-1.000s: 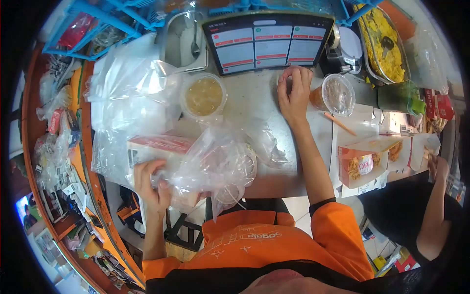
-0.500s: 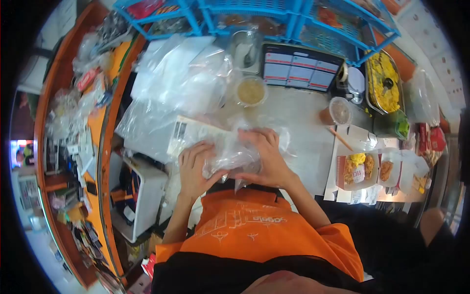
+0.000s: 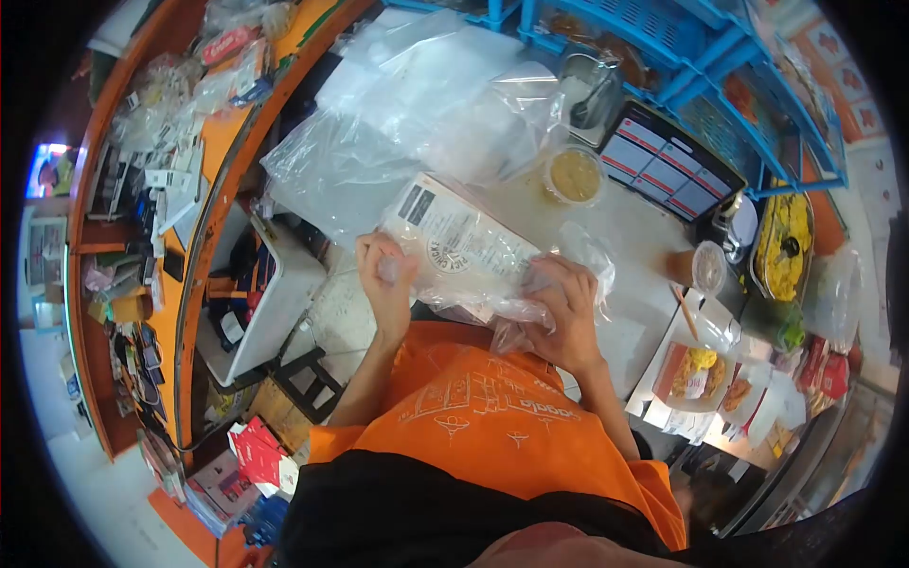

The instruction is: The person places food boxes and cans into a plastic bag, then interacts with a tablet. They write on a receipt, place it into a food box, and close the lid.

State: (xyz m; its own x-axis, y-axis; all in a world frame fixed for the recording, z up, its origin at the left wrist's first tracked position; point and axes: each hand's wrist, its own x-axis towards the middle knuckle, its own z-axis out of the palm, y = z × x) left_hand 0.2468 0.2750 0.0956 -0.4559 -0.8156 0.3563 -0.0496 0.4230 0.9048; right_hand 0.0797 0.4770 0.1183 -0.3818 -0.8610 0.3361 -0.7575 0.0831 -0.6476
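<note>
A white printed carton (image 3: 461,227) lies tilted at the counter's front edge, inside or under a clear plastic bag (image 3: 440,289). My left hand (image 3: 386,275) is closed at the carton's left end, with plastic between its fingers. At the other end my right hand (image 3: 568,308) grips bunched plastic, its fingers curled over the carton's right corner. Part of the bag hangs in front of my orange apron. Behind the carton lies a pile of clear plastic bags (image 3: 426,104). A lidded tub of yellowish food (image 3: 574,175) stands beyond it.
A tablet (image 3: 670,159) leans below blue baskets (image 3: 663,43). To the right are a cup of brown sauce (image 3: 706,268), a food box (image 3: 691,374) and a metal tray of yellow food (image 3: 784,246). An orange-edged shelf (image 3: 227,170) runs along the left.
My view has turned, shifting the surroundings. My hands have spread apart, and much more of the carton's printed face shows between them.
</note>
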